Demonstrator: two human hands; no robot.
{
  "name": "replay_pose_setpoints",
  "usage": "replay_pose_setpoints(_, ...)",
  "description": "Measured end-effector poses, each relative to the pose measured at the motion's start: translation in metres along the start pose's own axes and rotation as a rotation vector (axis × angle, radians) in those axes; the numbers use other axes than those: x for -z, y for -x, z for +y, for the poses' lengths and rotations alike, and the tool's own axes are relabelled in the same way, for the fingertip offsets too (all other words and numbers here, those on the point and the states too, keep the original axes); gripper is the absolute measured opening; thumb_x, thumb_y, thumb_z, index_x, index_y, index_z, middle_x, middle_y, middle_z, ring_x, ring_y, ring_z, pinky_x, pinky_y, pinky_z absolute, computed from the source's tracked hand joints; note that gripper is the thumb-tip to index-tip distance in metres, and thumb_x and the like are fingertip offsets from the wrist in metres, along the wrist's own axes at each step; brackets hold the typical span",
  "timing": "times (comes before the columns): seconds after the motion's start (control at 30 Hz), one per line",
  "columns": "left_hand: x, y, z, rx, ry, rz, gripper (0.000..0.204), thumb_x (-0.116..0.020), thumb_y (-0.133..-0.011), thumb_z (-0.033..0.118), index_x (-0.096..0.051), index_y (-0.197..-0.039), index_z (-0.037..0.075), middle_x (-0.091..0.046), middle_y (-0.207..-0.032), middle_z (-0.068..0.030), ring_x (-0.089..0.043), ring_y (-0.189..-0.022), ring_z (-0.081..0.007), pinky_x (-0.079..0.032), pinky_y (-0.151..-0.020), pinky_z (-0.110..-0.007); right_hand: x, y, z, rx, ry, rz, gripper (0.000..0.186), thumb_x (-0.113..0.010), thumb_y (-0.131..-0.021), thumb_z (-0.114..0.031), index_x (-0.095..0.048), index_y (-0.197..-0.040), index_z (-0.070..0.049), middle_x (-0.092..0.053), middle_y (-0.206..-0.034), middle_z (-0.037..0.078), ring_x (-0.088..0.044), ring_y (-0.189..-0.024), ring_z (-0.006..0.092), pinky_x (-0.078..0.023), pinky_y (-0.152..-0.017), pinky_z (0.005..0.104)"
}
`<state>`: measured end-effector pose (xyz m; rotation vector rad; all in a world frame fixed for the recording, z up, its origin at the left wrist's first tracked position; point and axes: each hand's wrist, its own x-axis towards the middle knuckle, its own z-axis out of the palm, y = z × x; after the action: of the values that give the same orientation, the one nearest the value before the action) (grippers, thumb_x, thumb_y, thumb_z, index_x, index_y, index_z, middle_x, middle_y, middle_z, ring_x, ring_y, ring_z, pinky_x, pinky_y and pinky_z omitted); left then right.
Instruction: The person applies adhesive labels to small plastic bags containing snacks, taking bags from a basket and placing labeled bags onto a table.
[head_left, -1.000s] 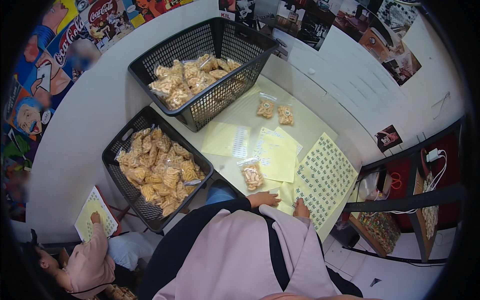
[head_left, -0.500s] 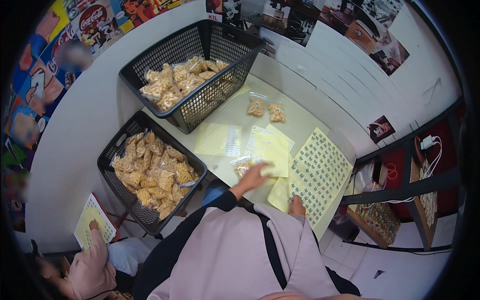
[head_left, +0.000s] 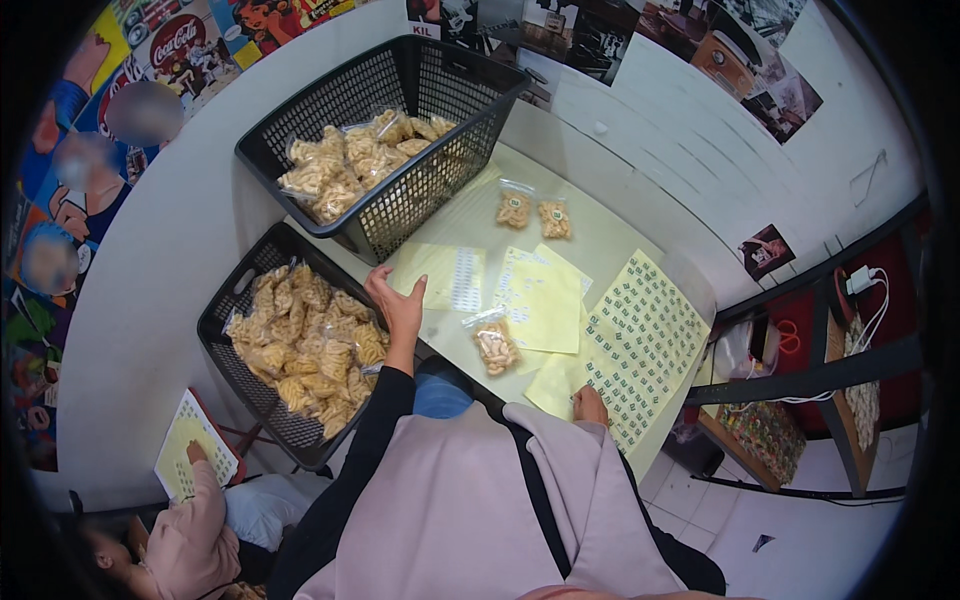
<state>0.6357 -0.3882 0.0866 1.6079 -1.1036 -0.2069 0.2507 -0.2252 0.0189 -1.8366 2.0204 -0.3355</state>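
Note:
My left hand (head_left: 398, 302) is open, thumb spread from the fingers, at the left edge of the table beside a pale yellow sheet (head_left: 425, 270). In front of me lies a small clear bag of snacks (head_left: 495, 345). My right hand (head_left: 590, 405) is at the near left edge of a large yellow sheet of stickers (head_left: 645, 345) with rows of dark green marks. Its fingers are bent together; anything between them is too small to make out. Another yellow sheet (head_left: 540, 300), with most stickers gone, lies between the hands.
Two more small bags (head_left: 514, 208) with labels lie at the back. A black basket (head_left: 430, 195) of snack bags stands on the table; a second black basket (head_left: 300, 450) sits lower left. Another person's hand (head_left: 196, 452) touches a sticker sheet. Shelves (head_left: 790, 380) stand at right.
My left hand has moved left, away from the small bag, to the table's left edge. The bag now lies uncovered. My right hand has shifted slightly, its fingers more bent.

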Motion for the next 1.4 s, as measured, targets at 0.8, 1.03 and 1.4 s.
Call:
replay_pose_setpoints(0.8,-0.062,0.095,-0.014,0.005,-0.158,-0.565,0.063,-0.076,-0.072,0.023,-0.045,-0.122,0.002,-0.041,-0.120,-0.0211,-0.040,-0.116,-0.0375,-0.031,-0.102,-0.043,0.015,-0.005,0.013,-0.176,-0.391,0.008,0.020,-0.038,-0.096,-0.022,-0.038,-0.100,-0.002,-0.059,-0.079,0.029,-0.059,-0.077,0.0461,-0.045,-0.069,0.0515)
replay_pose_setpoints(1.03,-0.072,0.118,-0.014,0.309,-0.295,-0.694,0.094,-0.082,-0.064,0.039,-0.034,-0.131,-0.006,-0.044,-0.118,-0.0247,-0.043,-0.114,-0.0395,-0.036,-0.098,-0.043,0.027,0.000,-0.003,-0.206,-0.457,0.054,0.018,-0.044,-0.094,-0.020,-0.043,-0.097,-0.002,-0.061,-0.090,0.023,-0.060,-0.084,0.0405,-0.046,-0.073,0.0451)
replay_pose_setpoints(1.4,-0.077,0.110,0.017,0.770,0.412,-0.864,0.065,-0.077,-0.074,0.009,-0.041,-0.125,-0.007,-0.061,-0.107,-0.0156,-0.062,-0.093,-0.0203,-0.052,-0.076,-0.031,0.030,-0.022,-0.031,-0.052,-0.658,0.001,0.017,-0.053,-0.092,-0.015,-0.052,-0.096,0.001,-0.065,-0.099,0.016,-0.063,-0.091,0.0273,-0.049,-0.083,0.0352)
